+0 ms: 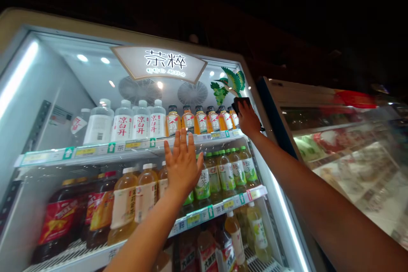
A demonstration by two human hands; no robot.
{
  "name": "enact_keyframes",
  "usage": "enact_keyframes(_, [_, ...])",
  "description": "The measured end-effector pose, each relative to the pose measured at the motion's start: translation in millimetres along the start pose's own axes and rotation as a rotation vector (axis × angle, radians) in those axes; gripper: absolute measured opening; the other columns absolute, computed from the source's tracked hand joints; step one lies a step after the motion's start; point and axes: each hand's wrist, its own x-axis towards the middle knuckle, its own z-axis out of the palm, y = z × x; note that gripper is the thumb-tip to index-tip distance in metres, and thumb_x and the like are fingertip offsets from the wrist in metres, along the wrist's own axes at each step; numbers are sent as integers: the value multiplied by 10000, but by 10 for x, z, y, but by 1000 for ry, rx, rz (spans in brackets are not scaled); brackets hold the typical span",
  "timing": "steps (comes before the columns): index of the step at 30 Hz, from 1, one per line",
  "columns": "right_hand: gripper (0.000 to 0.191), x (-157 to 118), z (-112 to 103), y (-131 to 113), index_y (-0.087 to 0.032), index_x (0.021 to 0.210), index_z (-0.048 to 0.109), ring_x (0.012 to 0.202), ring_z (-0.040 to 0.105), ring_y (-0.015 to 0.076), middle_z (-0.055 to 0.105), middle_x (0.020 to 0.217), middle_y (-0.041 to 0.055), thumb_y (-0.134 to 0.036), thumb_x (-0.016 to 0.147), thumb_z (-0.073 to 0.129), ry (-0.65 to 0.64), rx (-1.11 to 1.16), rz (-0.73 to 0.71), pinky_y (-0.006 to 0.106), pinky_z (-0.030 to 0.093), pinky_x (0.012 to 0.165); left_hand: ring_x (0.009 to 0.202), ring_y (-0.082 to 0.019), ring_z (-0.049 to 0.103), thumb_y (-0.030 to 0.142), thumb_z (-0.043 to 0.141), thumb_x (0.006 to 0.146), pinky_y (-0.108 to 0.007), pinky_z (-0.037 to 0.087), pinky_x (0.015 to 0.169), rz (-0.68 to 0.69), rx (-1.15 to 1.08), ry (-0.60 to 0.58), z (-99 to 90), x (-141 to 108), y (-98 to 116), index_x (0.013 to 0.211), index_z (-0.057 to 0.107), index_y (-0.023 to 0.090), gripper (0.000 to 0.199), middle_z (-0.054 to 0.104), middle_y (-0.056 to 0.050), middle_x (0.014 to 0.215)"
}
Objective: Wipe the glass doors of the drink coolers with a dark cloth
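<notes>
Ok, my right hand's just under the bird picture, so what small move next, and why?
I'd probably ease the dark pad under your right hand slightly left: it's near the right side of the fridge, and your left hand, spread and seemingly empty, is lower and further left, so the way sideways looks free.

Dark space overhead, lit display case alongside.

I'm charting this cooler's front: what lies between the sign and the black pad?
In the head view, a bird picture and green leaves lie between the sign and the black pad.
</notes>
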Motion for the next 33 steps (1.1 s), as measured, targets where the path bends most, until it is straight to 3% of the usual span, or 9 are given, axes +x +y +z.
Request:
enact_keyframes(5, [596,-335,54,250,-230,1584,378,1530,280,337,330,1668,75,-187,989,370,-15,-8,-68,511,416,1151,1586,-273,6,399,532,968,-584,50,1286,88,-10,-22,127,22,414,1629,153,206,786,95,-126,1711])
enact_keyframes(9, [632,-47,1,320,-264,1603,335,1549,242,311,284,1689,33,-169,979,379,-74,-17,-213,481,386,1178,1585,-259,-20,417,548,964,-572,30,1287,150,-12,-73,211,86,768,1621,175,232,778,90,-104,1717])
enact_keyframes(12, [624,189,-30,478,-227,1613,310,1537,266,331,285,1687,71,-184,992,357,-72,-32,-124,504,368,1181,1584,-244,-26,411,544,969,-560,17,1291,173,-10,-101,280,106,941,1620,173,253,766,90,-77,1721])
enact_keyframes(15, [616,100,14,620,-195,1604,335,1517,297,367,311,1672,110,-202,988,356,-27,-22,-6,549,366,1170,1587,-239,-5,399,534,974,-560,13,1292,170,-6,-101,340,85,1016,1623,155,256,765,109,-69,1720])
enact_keyframes(20, [630,-163,72,621,-232,1580,391,1512,305,369,352,1658,75,-192,951,392,-12,31,-89,557,397,1150,1588,-248,47,420,514,988,-586,-12,1282,158,9,-120,406,39,1030,1621,173,258,737,149,-80,1710])
enact_keyframes(23, [650,109,23,644,-234,1588,370,1529,280,357,320,1673,60,-161,942,390,-50,25,-119,540,398,1157,1585,-250,90,426,500,998,-605,-18,1276,169,12,-105,443,33,1011,1627,136,266,744,179,-83,1703])
enact_keyframes(27, [614,429,-41,881,-210,1602,333,1529,291,341,306,1677,76,-192,989,344,-30,3,-81,504,405,1162,1580,-250,121,443,511,994,-599,-13,1279,191,-12,-53,480,38,981,1636,39,297,810,184,-70,1701])
enact_keyframes(29, [596,294,-25,1031,-200,1598,343,1520,313,336,321,1670,84,-215,1002,338,-16,-20,-48,491,413,1158,1579,-245,122,446,511,994,-595,-7,1282,195,-19,-46,488,42,981,1635,8,311,825,180,-64,1702])
enact_keyframes(33, [576,-396,62,1271,-212,1572,401,1506,343,320,365,1651,73,-229,998,363,17,-52,-85,477,420,1153,1578,-232,113,426,471,1013,-600,5,1280,185,-19,-39,491,46,1008,1630,-10,319,790,171,-64,1704])
